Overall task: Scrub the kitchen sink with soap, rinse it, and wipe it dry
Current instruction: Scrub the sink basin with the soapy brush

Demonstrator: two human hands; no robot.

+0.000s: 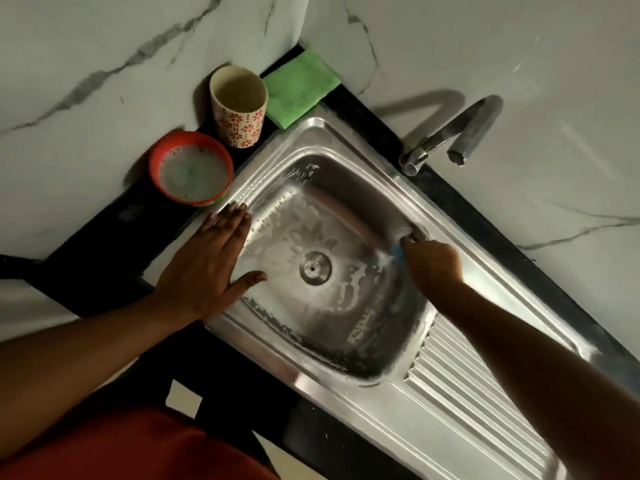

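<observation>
Stainless steel sink (460, 403), set in the black counter (104, 233), is streaked with suds. Left hand (211, 261) lies flat, fingers straight, on its left rim; right hand (433, 263), fingers curled, grips a blurred blue scrubber (397, 252) against the basin's right wall.

Flower-patterned cup (239, 110) stands upright on the black counter (104, 240), right beside the veined marble wall (86, 46).

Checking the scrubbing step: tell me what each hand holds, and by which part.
The right hand grips a blue scrubber against the sink wall; blur hides which part. The left hand lies flat on the sink rim, holding nothing.
</observation>
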